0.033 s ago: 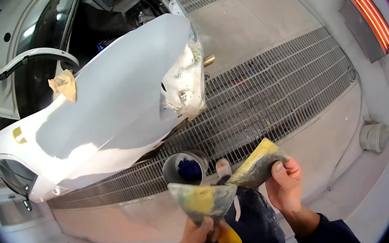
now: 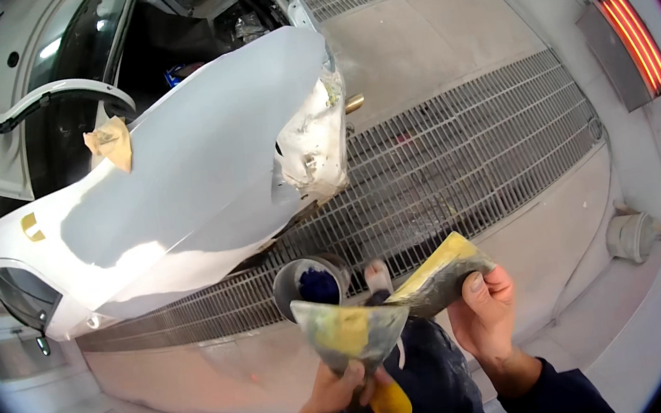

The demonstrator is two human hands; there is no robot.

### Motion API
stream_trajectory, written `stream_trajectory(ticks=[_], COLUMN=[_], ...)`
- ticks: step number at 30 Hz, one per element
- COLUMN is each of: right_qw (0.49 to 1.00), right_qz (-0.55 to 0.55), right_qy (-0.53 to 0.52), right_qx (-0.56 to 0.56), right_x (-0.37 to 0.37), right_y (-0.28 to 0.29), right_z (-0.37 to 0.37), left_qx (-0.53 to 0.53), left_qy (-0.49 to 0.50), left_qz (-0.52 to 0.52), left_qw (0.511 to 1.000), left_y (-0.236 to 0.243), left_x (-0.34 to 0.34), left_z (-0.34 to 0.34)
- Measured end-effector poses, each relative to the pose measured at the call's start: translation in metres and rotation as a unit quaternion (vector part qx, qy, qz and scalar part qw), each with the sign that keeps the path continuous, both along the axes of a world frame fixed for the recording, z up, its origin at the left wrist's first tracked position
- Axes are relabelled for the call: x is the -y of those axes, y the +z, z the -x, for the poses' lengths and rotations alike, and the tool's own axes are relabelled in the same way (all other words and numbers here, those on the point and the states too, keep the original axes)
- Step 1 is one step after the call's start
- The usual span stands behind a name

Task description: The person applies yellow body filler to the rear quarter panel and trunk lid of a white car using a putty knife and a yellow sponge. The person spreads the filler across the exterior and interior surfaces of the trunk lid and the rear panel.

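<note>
Triangular filler spreader [image 2: 350,332] above the person's legs, broad edge pointing far, clasped in the left hand's [image 2: 338,389] grip; rectangular spreader [image 2: 445,279], long axis slanting far-right, pinched in the right hand [image 2: 488,315]. Beyond: bucket [image 2: 286,290], then, far left, white car [image 2: 177,167].

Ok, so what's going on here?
A person's left grip holds a wide spreader smeared with yellow; the right grip pinches a dark spreader with yellow along its edge. Their edges meet in this view, though contact is hard to tell. Beyond are a grey bucket with something dark blue inside and a white car with large grey patches.
</note>
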State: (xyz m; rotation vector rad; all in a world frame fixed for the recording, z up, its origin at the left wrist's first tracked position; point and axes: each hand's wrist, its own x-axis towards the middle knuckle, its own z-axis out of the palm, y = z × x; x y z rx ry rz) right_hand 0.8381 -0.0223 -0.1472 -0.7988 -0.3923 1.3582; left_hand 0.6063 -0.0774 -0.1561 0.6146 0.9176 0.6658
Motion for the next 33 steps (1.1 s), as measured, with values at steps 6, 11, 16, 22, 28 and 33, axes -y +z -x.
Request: stream_trajectory(ticks=[6, 11, 16, 22, 28, 33], right_qw=[0.888, 0.699, 0.979, 0.83, 0.941, 0.909], right_qz=[-0.249, -0.337, -0.025, -0.177, -0.14, -0.024], right_qy=[0.133, 0.168, 0.064, 0.305, 0.25, 0.411], right_qx=[0.364, 0.607, 0.193, 0.432, 0.18, 0.071], right_x=[-0.085, -0.159, -0.165, -0.178, -0.236, -0.301], right_y=[0.082, 0.114, 0.171, 0.137, 0.09, 0.058], right_z=[-0.032, -0.056, -0.023, 0.014, 0.024, 0.049], left_qx=[0.098, 0.112, -0.103, -0.181, -0.209, -0.216], left_qy=[-0.039, -0.015, 0.175, 0.319, 0.463, 0.506], left_qz=[-0.058, -0.242, -0.292, -0.178, -0.115, -0.012], left_qw=[0.993, 0.964, 0.935, 0.913, 0.853, 0.835], left_y=[0.038, 0.058, 0.095, 0.142, 0.161, 0.188], left_x=[-0.086, -0.154, -0.187, -0.197, -0.219, -0.263], left_z=[-0.034, -0.034, -0.041, -0.038, -0.049, -0.071])
